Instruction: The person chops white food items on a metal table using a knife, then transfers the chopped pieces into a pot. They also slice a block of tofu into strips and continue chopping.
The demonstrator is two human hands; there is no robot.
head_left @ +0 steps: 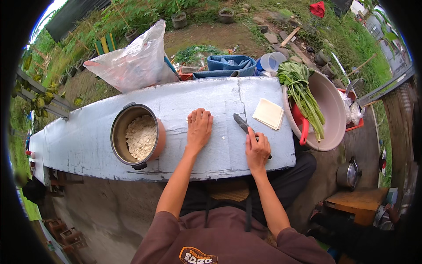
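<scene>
My left hand [200,128] rests on the pale blue-grey tabletop [88,127], its fingers bent down and close together; whatever is under them is hidden. In my right hand [257,149] is a knife [240,121] with a dark blade, held by the handle and pointing away and to the left. A tiny white piece [223,138] lies between the two hands. Left of them stands a copper-coloured pot [161,140] holding many small flat white pieces [141,137]. A stack of square cream-coloured sheets [268,113] lies beyond the knife, to its right.
At the right edge, a large beige basin [336,105] holds leafy greens [303,86] and a red-handled item [302,125]. A filled clear plastic bag [138,59], a blue container [231,65] and a clear tub [272,60] stand along the far edge. A lidded metal pot [347,174] is lower right.
</scene>
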